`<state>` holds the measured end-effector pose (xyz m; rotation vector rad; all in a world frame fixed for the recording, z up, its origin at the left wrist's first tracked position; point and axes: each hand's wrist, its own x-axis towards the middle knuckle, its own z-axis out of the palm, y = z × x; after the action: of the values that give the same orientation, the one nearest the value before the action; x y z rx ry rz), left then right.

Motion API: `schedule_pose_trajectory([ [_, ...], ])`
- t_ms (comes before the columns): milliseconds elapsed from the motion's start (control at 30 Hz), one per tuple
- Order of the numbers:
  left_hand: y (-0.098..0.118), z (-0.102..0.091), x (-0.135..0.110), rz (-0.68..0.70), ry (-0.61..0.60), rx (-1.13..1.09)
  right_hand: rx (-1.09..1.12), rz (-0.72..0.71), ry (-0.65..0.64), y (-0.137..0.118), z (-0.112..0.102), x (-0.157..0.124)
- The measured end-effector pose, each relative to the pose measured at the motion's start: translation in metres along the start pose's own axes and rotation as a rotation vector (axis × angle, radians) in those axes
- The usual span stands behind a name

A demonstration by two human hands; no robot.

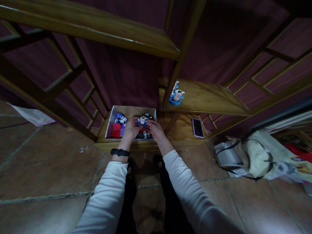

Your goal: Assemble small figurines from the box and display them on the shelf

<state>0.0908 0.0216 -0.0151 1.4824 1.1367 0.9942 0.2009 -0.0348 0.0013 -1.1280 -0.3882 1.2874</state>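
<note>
Between my two hands, above an open cardboard box (109, 125), is a small blue and pink toy figurine (142, 121). My left hand (132, 127), with a black band at the wrist, grips its left side. The fingers of my right hand (155, 128) close on its right side. Inside the box lie several more figurines (121, 117) in purple, white and dark colours, along with red round pieces (116, 129). My hands hide part of the contents. On the raised shelf to the right stand similar blue and pink figurines (176, 95), partly behind a wooden post.
The box rests on the low wooden ledge (170, 142) of a lattice-sided shelf unit. A phone (197, 127) lies on that ledge, right of the box. The raised shelf (207, 96) and upright post (181, 48) stand close by. Bags (258, 152) sit on the tiled floor at right.
</note>
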Motion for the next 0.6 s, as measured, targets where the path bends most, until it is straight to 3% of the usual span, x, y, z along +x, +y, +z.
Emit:
schedule_pose_trajectory([
  [133, 0.000, 0.004, -0.004, -0.094, -0.064, -0.245, 0.015, -0.021, 0.018, 0.003, -0.007, -0.004],
  [333, 0.003, 0.002, -0.011, -0.196, -0.140, -0.332, 0.044, -0.092, 0.050, 0.012, -0.013, -0.007],
  [600, 0.017, -0.002, -0.028, -0.143, -0.156, -0.316, 0.046, -0.140, 0.031, 0.014, -0.014, -0.024],
])
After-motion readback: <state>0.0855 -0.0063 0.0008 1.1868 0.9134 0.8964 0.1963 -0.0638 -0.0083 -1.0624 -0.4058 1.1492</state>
